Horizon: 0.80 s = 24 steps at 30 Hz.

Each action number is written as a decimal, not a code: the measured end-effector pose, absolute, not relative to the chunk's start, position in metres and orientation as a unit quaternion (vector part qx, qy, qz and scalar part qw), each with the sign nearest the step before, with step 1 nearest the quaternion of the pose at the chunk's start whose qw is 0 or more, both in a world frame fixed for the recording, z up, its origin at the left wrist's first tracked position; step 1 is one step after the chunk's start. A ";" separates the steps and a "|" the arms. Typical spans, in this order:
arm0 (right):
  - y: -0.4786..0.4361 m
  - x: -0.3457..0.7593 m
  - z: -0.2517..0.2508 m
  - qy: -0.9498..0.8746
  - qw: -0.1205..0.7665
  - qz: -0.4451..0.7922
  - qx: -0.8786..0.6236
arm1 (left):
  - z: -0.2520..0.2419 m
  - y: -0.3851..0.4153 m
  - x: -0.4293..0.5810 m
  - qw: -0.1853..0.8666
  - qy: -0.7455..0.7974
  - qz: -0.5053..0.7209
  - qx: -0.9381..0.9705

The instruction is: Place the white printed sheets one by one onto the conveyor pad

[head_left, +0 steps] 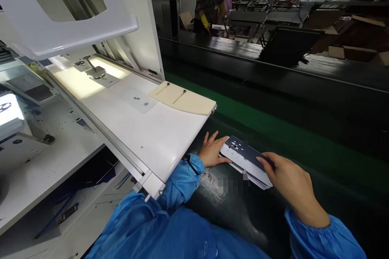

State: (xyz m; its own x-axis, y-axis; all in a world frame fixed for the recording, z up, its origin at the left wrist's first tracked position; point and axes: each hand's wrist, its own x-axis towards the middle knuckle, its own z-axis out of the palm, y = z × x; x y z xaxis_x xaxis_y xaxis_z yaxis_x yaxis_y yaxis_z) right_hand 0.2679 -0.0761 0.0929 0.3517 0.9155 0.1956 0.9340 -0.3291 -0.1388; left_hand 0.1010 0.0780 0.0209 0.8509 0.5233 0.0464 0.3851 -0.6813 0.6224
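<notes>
A stack of thin phone back panels (pixel 252 176) lies on the dark green belt, its edges slightly fanned. The top panel (pixel 240 149) is dark and glossy, with camera cut-outs at its left end and a pale reflection across it. My left hand (pixel 212 151) grips the left end of the stack between thumb and forefinger, while its other fingers stretch away. At the right end, my right hand (pixel 287 174) pinches the panels, thumb on top; its fingertips underneath are hidden.
Left of the stack, a white conveyor (pixel 127 121) carries a translucent panel sheet (pixel 141 100) beside a cream guide plate (pixel 187 98). A white machine hood (pixel 85 34) overhangs it. Behind the dark belt stand a person with yellow gloves (pixel 206 22) and cardboard boxes (pixel 358 53).
</notes>
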 end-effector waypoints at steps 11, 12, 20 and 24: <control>-0.076 0.266 0.095 -0.539 0.110 -0.038 -0.834 | 0.021 0.078 0.100 0.310 0.250 0.106 0.911; -0.076 0.266 0.095 -0.537 0.112 -0.038 -0.835 | 0.022 0.078 0.100 0.310 0.250 0.104 0.911; -0.075 0.271 0.104 -0.536 0.142 -0.004 -0.832 | 0.023 0.078 0.099 0.325 0.248 0.115 0.905; -0.074 0.274 0.109 -0.493 0.183 0.085 -0.846 | 0.020 0.080 0.098 0.326 0.239 0.126 0.906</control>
